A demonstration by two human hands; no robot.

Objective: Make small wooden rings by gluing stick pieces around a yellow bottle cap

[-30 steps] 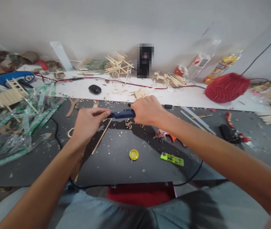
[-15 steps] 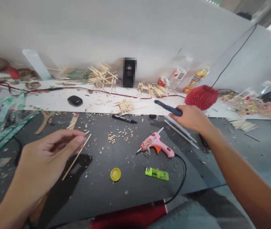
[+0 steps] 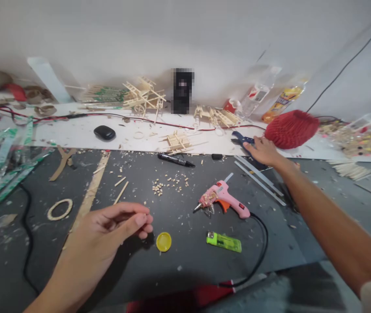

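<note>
My left hand is over the dark mat, thumb and fingertips pinched together; whatever they hold, if anything, is too small to make out. Thin wooden sticks lie just beyond it, and a yellow cap is to its right. At the back right, my right hand reaches over dark blue pliers, which rest on the white ledge. Its fingers are spread beside the handles. A pink glue gun and a green lighter lie between the hands.
Stick frames, a black mouse and a red ribbed object stand along the ledge. Clear glue sticks and a marker lie nearer. Plastic wrappers fill the left; a black cable curves down from the glue gun.
My left hand has moved right and nearer to me, away from the sticks. The pliers, held up in my right hand before, now lie on the ledge with that hand loosened beside them.
</note>
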